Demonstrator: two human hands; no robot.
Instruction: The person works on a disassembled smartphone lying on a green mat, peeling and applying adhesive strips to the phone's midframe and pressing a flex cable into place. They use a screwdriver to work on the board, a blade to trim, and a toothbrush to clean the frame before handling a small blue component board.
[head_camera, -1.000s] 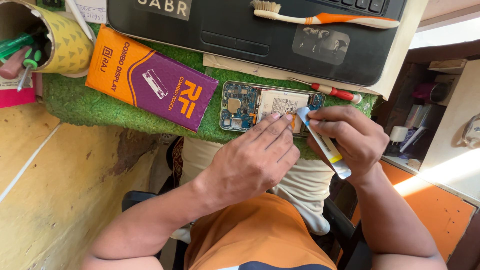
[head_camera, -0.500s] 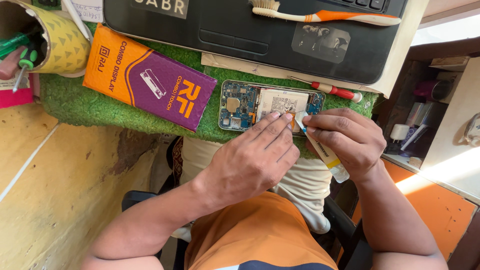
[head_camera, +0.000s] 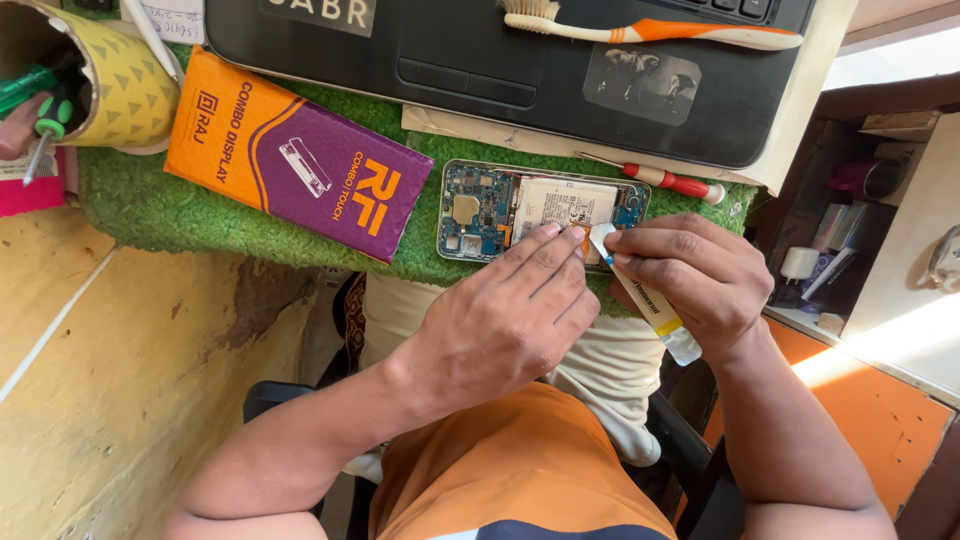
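**Glue tube at the opened phone**

My left hand presses flat fingertips on the opened phone, which lies on the green turf mat. My right hand pinches a small glue tube, nozzle at the phone's edge. I judge a light squeeze best. A red screwdriver, laptop and display box crowd the mat

— What are the hands doing?
— The left hand presses its fingertips on the opened phone at the near edge of the green mat. The right hand grips a small tube, tip at the phone.
— Anything nearby?
— A red screwdriver just beyond the phone, a purple-orange box to its left, a toothbrush on the laptop.
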